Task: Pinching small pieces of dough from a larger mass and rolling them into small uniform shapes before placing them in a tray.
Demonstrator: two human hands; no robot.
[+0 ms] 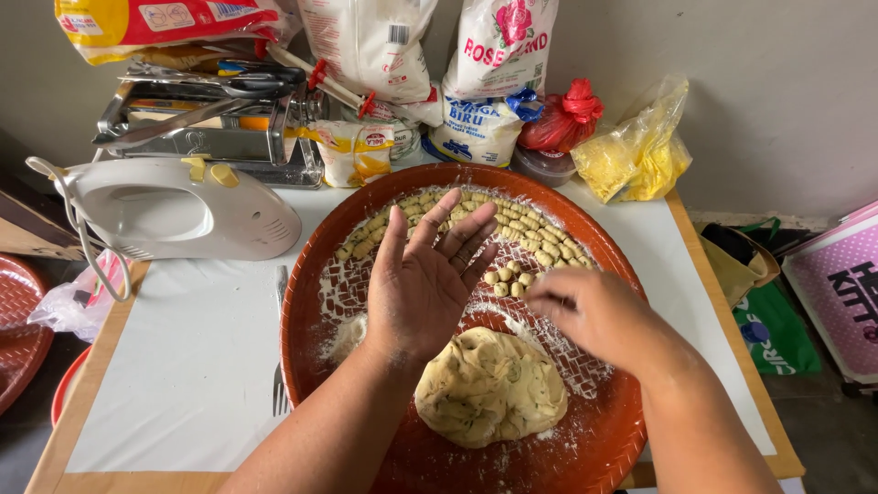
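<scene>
My left hand (421,279) is held flat and open, palm up, above a large round reddish-brown woven tray (613,439) dusted with flour. My right hand (590,316) hovers just right of it with fingers drawn together, slightly blurred; whether it pinches a bit of dough I cannot tell. Below both hands lies a big lump of pale yellow dough (489,389) with green flecks. Several small rolled dough pieces (526,224) lie in rows along the tray's far side, and a few more (508,277) sit near my fingertips.
A white hand mixer (174,210) and a metal pasta machine (206,128) stand at the back left. Flour bags (480,82), a red bag (562,119) and a yellow bag (636,151) line the wall. A fork (280,384) lies left of the tray. Bags sit on the floor at right.
</scene>
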